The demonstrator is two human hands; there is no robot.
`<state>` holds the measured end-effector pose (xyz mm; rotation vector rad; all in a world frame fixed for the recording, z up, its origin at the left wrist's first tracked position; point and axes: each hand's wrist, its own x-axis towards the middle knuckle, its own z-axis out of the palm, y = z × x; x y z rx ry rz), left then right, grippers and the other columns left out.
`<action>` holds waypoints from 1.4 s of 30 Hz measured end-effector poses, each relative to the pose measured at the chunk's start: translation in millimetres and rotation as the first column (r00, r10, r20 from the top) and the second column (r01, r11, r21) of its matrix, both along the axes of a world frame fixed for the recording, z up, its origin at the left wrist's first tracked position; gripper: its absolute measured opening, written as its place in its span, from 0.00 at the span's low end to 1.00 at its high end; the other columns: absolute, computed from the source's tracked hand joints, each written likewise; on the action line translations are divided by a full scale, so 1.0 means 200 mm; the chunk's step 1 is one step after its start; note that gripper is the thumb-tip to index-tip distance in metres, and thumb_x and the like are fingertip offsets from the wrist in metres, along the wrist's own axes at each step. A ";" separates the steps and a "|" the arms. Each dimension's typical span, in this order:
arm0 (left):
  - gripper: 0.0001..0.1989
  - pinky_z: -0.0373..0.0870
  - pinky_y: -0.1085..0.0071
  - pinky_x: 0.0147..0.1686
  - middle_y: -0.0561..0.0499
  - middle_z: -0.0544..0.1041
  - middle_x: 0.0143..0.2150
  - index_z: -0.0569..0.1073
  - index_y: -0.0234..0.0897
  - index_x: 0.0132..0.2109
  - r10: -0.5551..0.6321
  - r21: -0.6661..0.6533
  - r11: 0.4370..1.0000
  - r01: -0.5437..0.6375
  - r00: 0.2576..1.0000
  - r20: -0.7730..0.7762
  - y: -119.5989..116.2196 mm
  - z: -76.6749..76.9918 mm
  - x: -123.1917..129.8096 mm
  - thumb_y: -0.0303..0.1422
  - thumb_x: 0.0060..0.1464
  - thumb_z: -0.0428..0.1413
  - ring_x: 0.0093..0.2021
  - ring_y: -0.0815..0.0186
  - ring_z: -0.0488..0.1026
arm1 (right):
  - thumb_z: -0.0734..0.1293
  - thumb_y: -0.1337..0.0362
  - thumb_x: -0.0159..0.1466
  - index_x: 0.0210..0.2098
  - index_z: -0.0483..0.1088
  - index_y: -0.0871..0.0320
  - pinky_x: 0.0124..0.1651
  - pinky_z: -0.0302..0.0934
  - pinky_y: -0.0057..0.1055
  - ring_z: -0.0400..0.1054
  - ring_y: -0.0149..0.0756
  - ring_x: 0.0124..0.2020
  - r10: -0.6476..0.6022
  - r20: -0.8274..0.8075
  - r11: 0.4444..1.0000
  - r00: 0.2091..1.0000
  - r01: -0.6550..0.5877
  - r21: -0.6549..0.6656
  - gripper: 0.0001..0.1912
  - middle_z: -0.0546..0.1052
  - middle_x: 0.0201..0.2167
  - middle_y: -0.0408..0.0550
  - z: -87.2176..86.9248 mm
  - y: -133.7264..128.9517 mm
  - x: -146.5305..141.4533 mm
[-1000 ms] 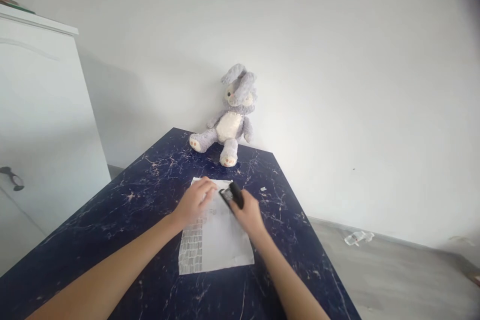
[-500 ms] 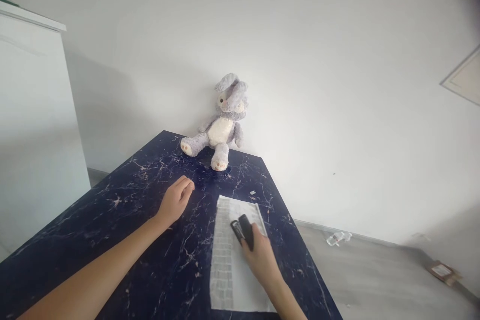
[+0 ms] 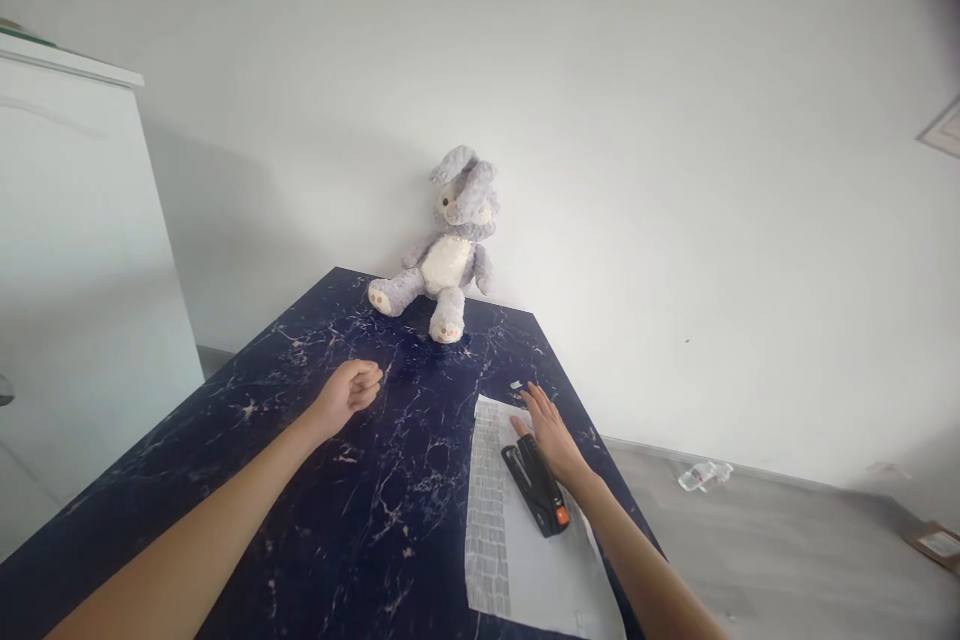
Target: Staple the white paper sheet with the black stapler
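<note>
A black stapler (image 3: 535,488) with an orange end lies on a white paper sheet (image 3: 489,540) that has a grey brick-like pattern down its left side. Beside the stapler's far end is my right hand (image 3: 553,438), open, its fingers stretched forward over the sheet's far right corner. Just beyond the fingertips sits a small whitish piece (image 3: 516,386), too small to name. My left hand (image 3: 346,398) rests on the dark blue marbled table (image 3: 337,510), its fingers curled in with nothing visible in them.
A grey plush rabbit (image 3: 450,260) sits at the table's far end against the white wall (image 3: 675,170). To the left stands a white cabinet (image 3: 75,250). Clear plastic packaging (image 3: 705,476) and a brown package (image 3: 937,542) lie on the floor at right.
My right hand has let go of the stapler, which now lies on the sheet, and has opened and moved forward. The sheet appears farther right. My left hand stays curled on the table.
</note>
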<state>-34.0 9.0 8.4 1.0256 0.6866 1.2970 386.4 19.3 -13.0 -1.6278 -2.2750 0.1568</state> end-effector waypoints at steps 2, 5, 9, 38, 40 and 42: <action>0.22 0.46 0.73 0.18 0.59 0.47 0.20 0.48 0.39 0.21 -0.155 -0.038 0.986 0.165 0.970 0.186 0.01 0.01 -0.08 0.34 0.55 0.53 0.16 0.75 0.43 | 0.53 0.42 0.71 0.73 0.49 0.61 0.73 0.39 0.50 0.35 0.49 0.76 -0.041 0.099 0.996 0.994 0.048 -0.074 0.40 0.44 0.75 0.57 -0.07 0.09 -0.05; 0.22 0.49 0.74 0.17 0.59 0.46 0.21 0.46 0.38 0.21 -0.167 -0.024 0.981 0.190 0.908 0.384 0.02 0.02 -0.22 0.32 0.51 0.54 0.16 0.76 0.45 | 0.51 0.41 0.71 0.74 0.43 0.60 0.74 0.34 0.51 0.33 0.48 0.76 -0.090 0.207 0.984 0.974 0.119 -0.130 0.42 0.42 0.76 0.55 -0.16 0.18 -0.08; 0.21 0.50 0.72 0.16 0.59 0.45 0.21 0.45 0.39 0.22 -0.028 0.026 1.000 0.016 0.815 0.579 0.00 0.03 -0.36 0.31 0.49 0.53 0.15 0.74 0.44 | 0.49 0.40 0.71 0.75 0.42 0.58 0.74 0.33 0.51 0.33 0.45 0.76 -0.099 0.245 0.986 0.965 0.129 -0.108 0.41 0.42 0.76 0.50 -0.21 0.20 -0.06; 0.29 0.41 0.72 0.15 0.58 0.36 0.20 0.40 0.36 0.24 0.475 0.264 0.736 -0.623 0.754 0.454 -0.06 0.04 -0.60 0.49 0.62 0.46 0.18 0.72 0.33 | 0.52 0.59 0.75 0.73 0.49 0.52 0.73 0.33 0.55 0.35 0.43 0.76 0.582 -0.094 0.803 0.808 -0.589 -0.091 0.28 0.45 0.76 0.45 0.05 0.14 -1.81; 0.29 0.42 0.73 0.15 0.57 0.37 0.20 0.41 0.36 0.24 0.461 0.210 0.766 -0.608 0.747 0.480 -0.05 0.02 -0.59 0.48 0.61 0.47 0.18 0.72 0.33 | 0.55 0.62 0.73 0.72 0.52 0.50 0.74 0.35 0.49 0.42 0.41 0.75 0.706 -0.109 0.691 0.699 -0.715 -0.109 0.28 0.50 0.74 0.44 0.05 0.09 -1.70; 0.29 0.44 0.73 0.15 0.58 0.38 0.19 0.41 0.37 0.24 0.462 0.155 0.793 -0.589 0.747 0.478 -0.04 0.02 -0.59 0.47 0.61 0.48 0.17 0.73 0.34 | 0.57 0.62 0.72 0.72 0.53 0.50 0.74 0.35 0.49 0.44 0.43 0.74 0.734 -0.114 0.656 0.669 -0.742 -0.137 0.29 0.54 0.73 0.46 0.05 0.05 -1.57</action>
